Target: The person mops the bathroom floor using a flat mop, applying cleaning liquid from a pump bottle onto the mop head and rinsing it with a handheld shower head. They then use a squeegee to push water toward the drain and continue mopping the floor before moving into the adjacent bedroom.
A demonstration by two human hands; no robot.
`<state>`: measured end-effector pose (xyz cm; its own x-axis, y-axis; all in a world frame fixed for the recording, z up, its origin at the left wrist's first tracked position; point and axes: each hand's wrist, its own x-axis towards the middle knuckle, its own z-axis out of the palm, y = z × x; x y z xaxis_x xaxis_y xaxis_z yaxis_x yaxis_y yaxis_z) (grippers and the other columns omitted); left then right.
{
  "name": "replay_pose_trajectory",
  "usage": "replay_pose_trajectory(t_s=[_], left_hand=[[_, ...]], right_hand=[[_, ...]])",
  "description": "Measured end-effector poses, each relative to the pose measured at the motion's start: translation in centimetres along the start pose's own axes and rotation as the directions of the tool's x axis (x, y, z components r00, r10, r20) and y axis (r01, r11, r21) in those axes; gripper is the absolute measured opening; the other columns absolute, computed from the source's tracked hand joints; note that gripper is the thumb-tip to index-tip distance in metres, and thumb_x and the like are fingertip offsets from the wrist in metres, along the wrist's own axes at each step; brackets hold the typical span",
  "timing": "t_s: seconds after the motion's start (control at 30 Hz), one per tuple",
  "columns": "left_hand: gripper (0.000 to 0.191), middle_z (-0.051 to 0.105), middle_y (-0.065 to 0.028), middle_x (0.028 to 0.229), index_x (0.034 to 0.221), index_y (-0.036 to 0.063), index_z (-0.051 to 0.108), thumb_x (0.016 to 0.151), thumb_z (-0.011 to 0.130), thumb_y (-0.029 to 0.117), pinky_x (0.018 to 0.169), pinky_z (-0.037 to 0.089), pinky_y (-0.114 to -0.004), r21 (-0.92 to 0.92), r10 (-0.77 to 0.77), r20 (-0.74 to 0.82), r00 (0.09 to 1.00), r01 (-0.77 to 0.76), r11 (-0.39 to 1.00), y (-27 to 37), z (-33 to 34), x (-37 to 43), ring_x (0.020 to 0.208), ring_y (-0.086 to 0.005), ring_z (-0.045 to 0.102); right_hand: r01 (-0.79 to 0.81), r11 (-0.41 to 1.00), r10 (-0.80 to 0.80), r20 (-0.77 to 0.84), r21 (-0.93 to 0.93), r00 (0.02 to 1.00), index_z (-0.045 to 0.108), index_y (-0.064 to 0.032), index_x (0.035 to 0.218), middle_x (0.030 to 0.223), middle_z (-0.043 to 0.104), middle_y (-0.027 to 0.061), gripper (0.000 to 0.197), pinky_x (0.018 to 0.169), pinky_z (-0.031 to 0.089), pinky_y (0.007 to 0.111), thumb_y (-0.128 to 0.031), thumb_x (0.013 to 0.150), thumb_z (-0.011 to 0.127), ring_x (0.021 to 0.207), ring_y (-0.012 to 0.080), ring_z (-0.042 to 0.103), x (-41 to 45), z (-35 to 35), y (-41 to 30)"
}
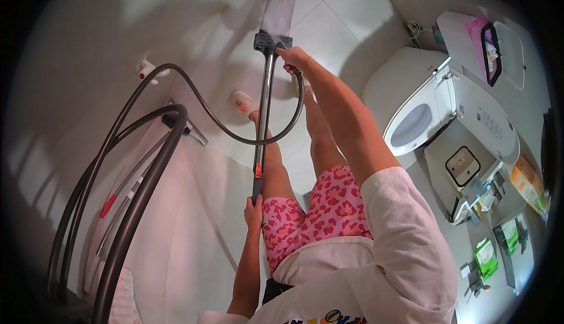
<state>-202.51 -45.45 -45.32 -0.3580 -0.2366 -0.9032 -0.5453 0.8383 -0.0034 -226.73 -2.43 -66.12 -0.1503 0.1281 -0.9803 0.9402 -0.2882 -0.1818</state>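
Note:
My left hand (253, 211) is closed around the dark grip of a flat mop with a metal pole (265, 99), beside my left thigh. The pole runs forward to a grey slotted bracket (272, 41) and a long, pale, wet-looking mop head (280, 2) over the tiled floor. Close beside the bracket, my right hand (294, 58) grips the end fitting of a dark flexible hose (238, 138); my fingers mostly hide the fitting. Thin pale streaks, seemingly water, cross the bracket. The hose loops over the pole and back to the left.
A white wall valve (150, 70) is at the left, above a leaning squeegee (196, 131) and a red-handled tool (108, 206). To the right are a toilet with its lid up (412, 123), a lined waste bin (492, 55) and a shelf area with packets. My slippered feet straddle the pole.

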Motion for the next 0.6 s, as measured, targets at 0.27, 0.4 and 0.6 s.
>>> replay_pose_trajectory(t_s=[0.27, 0.4, 0.6], left_hand=[[0.051, 0.067, -0.0239, 0.09, 0.095, 0.0002, 0.056, 0.091, 0.056, 0.051, 0.075, 0.046, -0.048, -0.028, -0.004, 0.029, 1.0, 0.005, 1.0, -0.31, 0.45, 0.52, 0.087, -0.043, 0.063], [0.051, 0.067, -0.0241, 0.09, 0.095, -0.0003, 0.056, 0.091, 0.057, 0.05, 0.075, 0.046, -0.048, -0.05, 0.001, 0.031, 1.0, 0.001, 0.999, -0.02, 0.3, 0.31, 0.087, -0.043, 0.063], [0.051, 0.067, -0.0241, 0.091, 0.096, -0.0006, 0.056, 0.091, 0.056, 0.05, 0.075, 0.046, -0.047, -0.045, 0.012, 0.032, 0.999, -0.011, 0.999, -0.42, 0.44, 0.54, 0.087, -0.0426, 0.063]], right_hand=[[0.054, 0.998, -0.053, 0.036, -0.019, 0.998, 0.046, -0.0014, 0.072, 0.057, 0.048, 0.0102, 0.046, 0.038, 0.039, 0.036, -0.041, 0.093, 0.056, 0.041, 0.0199, 0.047, 0.47, 1.01, 0.85], [0.035, 0.999, -0.035, 0.027, -0.019, 0.999, 0.046, -0.0015, 0.071, 0.056, 0.048, 0.0108, 0.047, 0.039, 0.04, 0.038, -0.042, 0.093, 0.055, 0.042, 0.0208, 0.048, 0.49, 0.89, 0.82], [-0.011, 0.998, 0.01, -0.029, -0.056, 1.0, 0.056, 0.0005, 0.084, 0.06, 0.055, 0.0117, 0.039, 0.043, 0.046, 0.037, -0.037, 0.092, 0.057, 0.046, 0.022, 0.053, 0.6, 0.96, 0.27]])
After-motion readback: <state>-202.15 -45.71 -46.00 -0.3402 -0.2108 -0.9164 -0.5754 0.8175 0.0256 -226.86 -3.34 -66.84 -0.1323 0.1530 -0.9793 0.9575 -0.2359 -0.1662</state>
